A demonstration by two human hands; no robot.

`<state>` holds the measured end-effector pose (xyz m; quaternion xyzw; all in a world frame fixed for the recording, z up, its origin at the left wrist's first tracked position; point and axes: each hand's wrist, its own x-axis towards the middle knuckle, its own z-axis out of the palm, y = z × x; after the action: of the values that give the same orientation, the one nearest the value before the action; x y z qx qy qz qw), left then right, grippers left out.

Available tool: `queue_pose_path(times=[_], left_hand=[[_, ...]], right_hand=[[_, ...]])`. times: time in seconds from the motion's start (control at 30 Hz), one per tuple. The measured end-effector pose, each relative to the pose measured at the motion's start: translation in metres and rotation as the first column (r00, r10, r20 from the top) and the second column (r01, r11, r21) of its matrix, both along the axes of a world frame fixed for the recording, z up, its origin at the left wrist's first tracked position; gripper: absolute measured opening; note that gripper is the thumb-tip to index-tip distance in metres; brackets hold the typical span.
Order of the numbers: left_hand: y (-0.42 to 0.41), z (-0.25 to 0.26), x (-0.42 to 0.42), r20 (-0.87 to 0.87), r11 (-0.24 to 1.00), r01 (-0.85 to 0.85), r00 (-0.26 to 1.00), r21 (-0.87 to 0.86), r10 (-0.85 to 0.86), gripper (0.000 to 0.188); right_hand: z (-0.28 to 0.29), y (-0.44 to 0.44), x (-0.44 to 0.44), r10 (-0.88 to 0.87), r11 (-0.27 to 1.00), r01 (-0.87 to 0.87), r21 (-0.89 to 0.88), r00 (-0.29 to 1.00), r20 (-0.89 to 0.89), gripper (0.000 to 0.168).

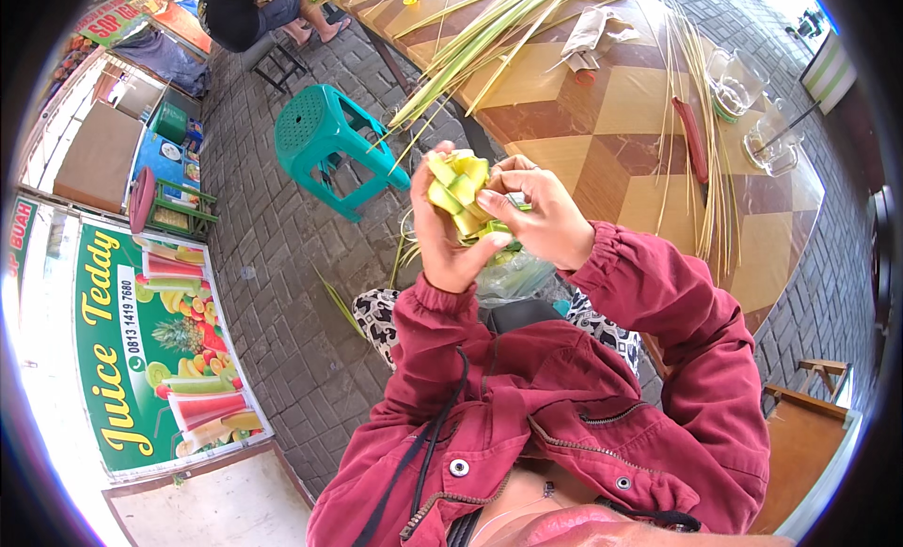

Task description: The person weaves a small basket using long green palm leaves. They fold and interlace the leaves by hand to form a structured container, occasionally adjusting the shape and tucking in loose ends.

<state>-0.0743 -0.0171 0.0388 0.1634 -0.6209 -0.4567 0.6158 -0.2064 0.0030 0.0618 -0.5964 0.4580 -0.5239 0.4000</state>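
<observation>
A woven piece of yellow-green palm leaf strips (pixel 457 187) is held up over the lap. My left hand (pixel 448 226) cups it from the left and below, with the thumb along its lower edge. From the right, my right hand (pixel 532 208) pinches at its side with thumb and forefinger. Just beneath the hands sits a clear plastic bag (pixel 518 275) with green leaf pieces in and around its mouth; the hands partly hide it.
A patterned table (pixel 621 124) bears long leaf strips (pixel 480 42), thin leaf ribs (pixel 709 173), a dark red long object (pixel 690 139), crumpled paper (pixel 589 39) and glass mugs (pixel 772 141). A teal plastic stool (pixel 331 141) stands left of it. Another person (pixel 233 14) sits at the far left.
</observation>
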Motion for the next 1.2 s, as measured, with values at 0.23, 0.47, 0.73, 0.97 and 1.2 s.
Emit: queue_pose_path(times=[0.23, 0.47, 0.73, 0.97, 1.2], left_hand=[[-0.007, -0.005, 0.013, 0.098, 0.998, 0.007, 0.995, 0.06, -0.012, 0.092], [-0.006, 0.001, 0.012, 0.375, 0.986, -0.039, 0.922, -0.164, 0.099, 0.092], [-0.009, 0.005, 0.012, 0.395, 0.971, -0.01, 0.912, -0.239, 0.106, 0.095], [-0.001, 0.0, 0.012, 0.312, 0.975, 0.17, 0.927, 0.144, -0.208, 0.071], [-0.008, -0.004, 0.016, -0.553, 0.725, 0.506, 0.807, 0.467, -0.207, 0.061]], right_hand=[[0.004, -0.01, -0.011, 0.263, 0.961, -0.268, -0.068, 0.962, -0.074, 0.015], [0.032, -0.013, -0.022, 0.027, 0.894, -0.13, -0.429, 0.971, -0.236, 0.012], [0.034, -0.012, -0.027, 0.168, 0.891, -0.265, -0.368, 0.947, -0.274, 0.012], [0.033, -0.01, -0.026, 0.0, 0.913, -0.109, -0.393, 0.963, -0.268, 0.008], [0.021, -0.023, -0.029, -0.041, 0.948, -0.015, -0.319, 0.985, -0.167, 0.016]])
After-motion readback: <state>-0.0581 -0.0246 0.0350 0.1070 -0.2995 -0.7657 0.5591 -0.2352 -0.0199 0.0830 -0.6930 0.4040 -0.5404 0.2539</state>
